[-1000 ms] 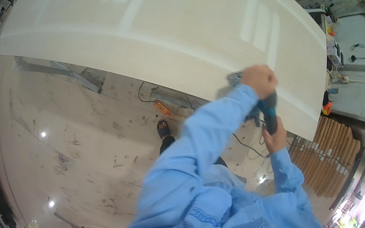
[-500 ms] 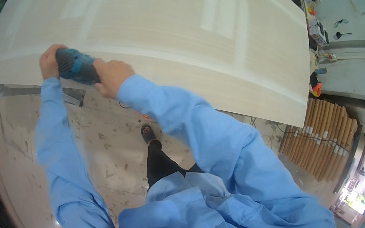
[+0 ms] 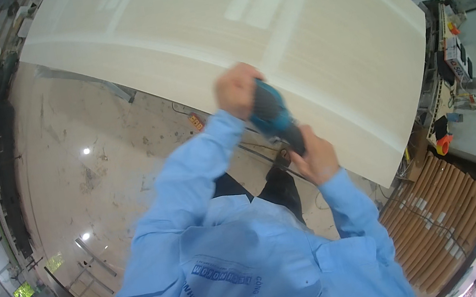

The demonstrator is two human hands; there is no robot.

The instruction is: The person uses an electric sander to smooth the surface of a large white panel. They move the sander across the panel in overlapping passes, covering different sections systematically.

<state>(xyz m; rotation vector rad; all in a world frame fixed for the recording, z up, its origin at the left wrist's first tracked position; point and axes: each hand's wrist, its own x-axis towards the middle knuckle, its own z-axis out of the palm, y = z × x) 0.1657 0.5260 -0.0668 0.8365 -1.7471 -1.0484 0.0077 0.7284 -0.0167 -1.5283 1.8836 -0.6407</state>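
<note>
A teal-and-black handheld power tool point(image 3: 272, 108) is at the near edge of a large pale panel point(image 3: 185, 22). Wrapped round the tool's front end is my left hand point(image 3: 236, 92), slightly blurred by motion. My right hand point(image 3: 320, 157) grips its dark rear handle. The tool's underside is hidden, so I cannot tell its exact kind or how it meets the panel. Light from above reflects in pale bands on the smooth panel.
A bundle of brown rolls or tubes point(image 3: 436, 222) stands at right, close to the panel's corner. An orange item point(image 3: 196, 121) lies under the panel's edge. Tools and boxes line a bench point(image 3: 456, 61) on the far right. Metal bars point(image 3: 96, 257) lie on the floor at left.
Both hands have carried the power tool rightward along the panel's near edge. My view and body have shifted right too, and the tool points more steeply toward me.
</note>
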